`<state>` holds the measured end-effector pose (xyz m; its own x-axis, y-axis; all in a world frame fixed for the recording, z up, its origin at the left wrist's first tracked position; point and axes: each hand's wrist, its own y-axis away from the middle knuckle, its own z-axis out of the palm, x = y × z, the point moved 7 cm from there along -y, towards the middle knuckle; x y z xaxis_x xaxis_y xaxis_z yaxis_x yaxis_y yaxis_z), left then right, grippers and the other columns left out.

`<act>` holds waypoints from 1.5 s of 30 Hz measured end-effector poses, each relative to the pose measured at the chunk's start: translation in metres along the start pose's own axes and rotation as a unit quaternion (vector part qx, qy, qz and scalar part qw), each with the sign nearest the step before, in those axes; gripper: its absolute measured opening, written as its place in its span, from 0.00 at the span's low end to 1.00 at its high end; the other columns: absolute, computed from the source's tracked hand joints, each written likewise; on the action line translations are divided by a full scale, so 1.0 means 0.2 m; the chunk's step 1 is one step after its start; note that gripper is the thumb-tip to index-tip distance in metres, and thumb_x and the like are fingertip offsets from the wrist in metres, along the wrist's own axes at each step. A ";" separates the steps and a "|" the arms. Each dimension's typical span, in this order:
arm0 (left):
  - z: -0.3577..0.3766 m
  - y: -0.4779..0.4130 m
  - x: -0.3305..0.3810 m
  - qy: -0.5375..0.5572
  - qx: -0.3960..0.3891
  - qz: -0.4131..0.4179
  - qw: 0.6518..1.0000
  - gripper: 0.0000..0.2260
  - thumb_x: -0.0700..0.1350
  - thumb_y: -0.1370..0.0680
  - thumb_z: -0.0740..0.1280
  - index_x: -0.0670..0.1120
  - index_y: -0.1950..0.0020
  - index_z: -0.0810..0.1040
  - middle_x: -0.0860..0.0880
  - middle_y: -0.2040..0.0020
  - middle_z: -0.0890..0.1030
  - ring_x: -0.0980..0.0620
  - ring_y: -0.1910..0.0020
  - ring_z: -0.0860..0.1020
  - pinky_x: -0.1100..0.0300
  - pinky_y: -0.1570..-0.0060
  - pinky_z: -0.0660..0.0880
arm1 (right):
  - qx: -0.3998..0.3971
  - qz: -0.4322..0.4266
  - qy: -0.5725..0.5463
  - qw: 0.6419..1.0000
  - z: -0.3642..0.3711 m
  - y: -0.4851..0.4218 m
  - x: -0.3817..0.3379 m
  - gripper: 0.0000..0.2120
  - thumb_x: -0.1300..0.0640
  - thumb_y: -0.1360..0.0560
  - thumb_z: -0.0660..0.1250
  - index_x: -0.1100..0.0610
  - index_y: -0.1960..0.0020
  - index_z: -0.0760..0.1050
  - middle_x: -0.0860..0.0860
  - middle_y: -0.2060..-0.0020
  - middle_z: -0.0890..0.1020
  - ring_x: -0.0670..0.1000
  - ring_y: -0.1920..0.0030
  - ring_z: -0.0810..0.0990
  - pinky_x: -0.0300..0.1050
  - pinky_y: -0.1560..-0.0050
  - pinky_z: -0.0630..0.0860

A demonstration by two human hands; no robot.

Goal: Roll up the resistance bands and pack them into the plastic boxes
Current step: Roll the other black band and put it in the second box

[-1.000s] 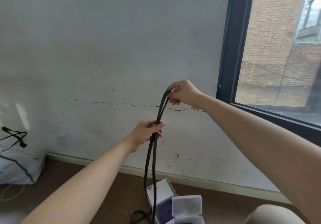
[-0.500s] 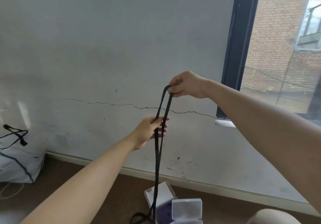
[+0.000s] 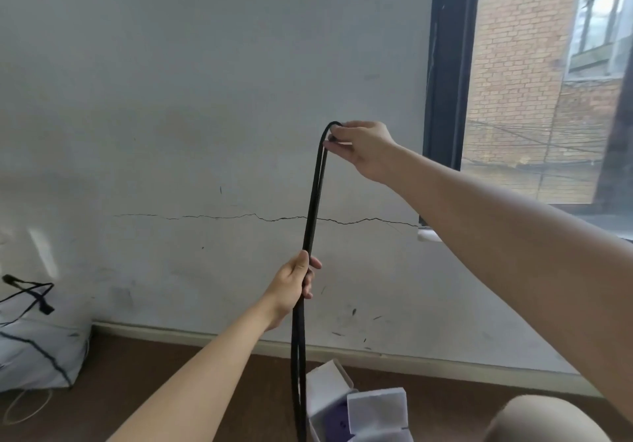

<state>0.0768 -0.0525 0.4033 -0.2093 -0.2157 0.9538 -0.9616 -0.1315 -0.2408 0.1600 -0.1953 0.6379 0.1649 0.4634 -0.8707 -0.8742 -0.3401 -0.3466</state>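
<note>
A long black resistance band (image 3: 312, 208) hangs doubled, two strands side by side, from chest height down past the bottom edge of the view. My right hand (image 3: 363, 148) pinches the folded top loop, raised in front of the wall. My left hand (image 3: 296, 285) grips both strands lower down, fingers curled around them. Below, on the brown floor, stand white plastic boxes (image 3: 373, 410) with lids open; something purple shows inside one.
A white bag (image 3: 37, 349) with black cords lies on the floor at the left by the skirting board. A dark-framed window (image 3: 448, 64) fills the right. My knee (image 3: 544, 421) shows at the bottom right.
My right hand has lifted the loop higher, and my left hand has slid farther down the strands, so the stretch of band between my hands is longer and straighter.
</note>
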 end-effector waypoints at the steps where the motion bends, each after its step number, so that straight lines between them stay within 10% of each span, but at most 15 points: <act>1: 0.00 0.01 -0.03 -0.034 -0.013 -0.008 0.999 0.19 0.56 0.15 0.54 0.44 0.45 0.76 0.52 0.65 0.70 0.55 0.67 0.71 0.59 0.56 0.77 | 0.019 -0.002 -0.022 1.000 -0.02 0.00 -0.01 0.03 0.70 0.23 0.71 0.70 0.53 0.77 0.61 0.58 0.80 0.54 0.61 0.84 0.43 0.54 0.85; 9: -0.18 0.08 -0.29 -0.052 -0.031 -0.103 0.993 0.18 0.60 0.20 0.62 0.45 0.51 0.74 0.53 0.68 0.71 0.51 0.66 0.74 0.49 0.48 0.76 | 0.173 -0.038 -0.044 0.983 -0.48 -0.04 -0.11 0.09 0.71 0.22 0.69 0.68 0.42 0.76 0.63 0.48 0.81 0.55 0.54 0.86 0.44 0.52 0.85; 15: -0.34 0.02 -0.18 0.002 0.033 -0.103 0.994 0.14 0.53 0.14 0.57 0.43 0.49 0.73 0.52 0.67 0.63 0.54 0.68 0.63 0.58 0.63 0.65 | 0.201 0.045 0.347 0.915 -0.87 0.02 0.16 0.07 0.72 0.23 0.67 0.63 0.53 0.80 0.60 0.49 0.82 0.57 0.53 0.84 0.43 0.63 0.85; 20: -0.27 -0.09 0.09 -0.078 0.015 -0.039 0.996 0.13 0.50 0.14 0.59 0.43 0.52 0.75 0.52 0.67 0.63 0.54 0.70 0.62 0.59 0.65 0.63 | 0.017 0.097 0.570 0.816 -0.78 0.17 0.46 0.16 0.72 0.26 0.62 0.55 0.56 0.84 0.57 0.52 0.85 0.56 0.51 0.84 0.48 0.51 0.84; 27: -0.08 -0.19 0.42 -0.133 -0.038 0.021 0.990 0.12 0.49 0.17 0.65 0.44 0.56 0.81 0.57 0.73 0.68 0.55 0.73 0.63 0.61 0.69 0.62 | -0.192 0.091 0.330 0.920 -0.17 0.35 0.70 0.18 0.71 0.26 0.66 0.61 0.38 0.80 0.61 0.43 0.84 0.54 0.44 0.81 0.50 0.35 0.76; 34: -0.17 -0.14 0.42 -0.131 -0.026 0.024 0.991 0.09 0.50 0.18 0.68 0.44 0.51 0.78 0.50 0.67 0.71 0.52 0.71 0.69 0.62 0.68 0.69 | -0.098 0.053 0.347 0.931 -0.10 0.25 0.56 0.05 0.66 0.29 0.69 0.61 0.64 0.79 0.49 0.72 0.70 0.49 0.68 0.67 0.43 0.65 0.75; 45: -0.12 0.08 0.11 -0.152 -0.031 -0.019 0.988 0.15 0.52 0.13 0.55 0.45 0.47 0.78 0.48 0.61 0.77 0.51 0.58 0.82 0.52 0.43 0.78 | 0.005 -0.004 0.237 0.971 -0.05 0.10 0.25 0.08 0.64 0.28 0.69 0.58 0.66 0.76 0.49 0.72 0.65 0.50 0.74 0.61 0.49 0.60 0.67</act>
<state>0.0530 -0.0359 0.4247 -0.1197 -0.4933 0.8616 -0.9788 -0.0866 -0.1856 0.1544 -0.1878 0.5843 0.3612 0.0359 -0.9318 -0.8763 -0.3285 -0.3523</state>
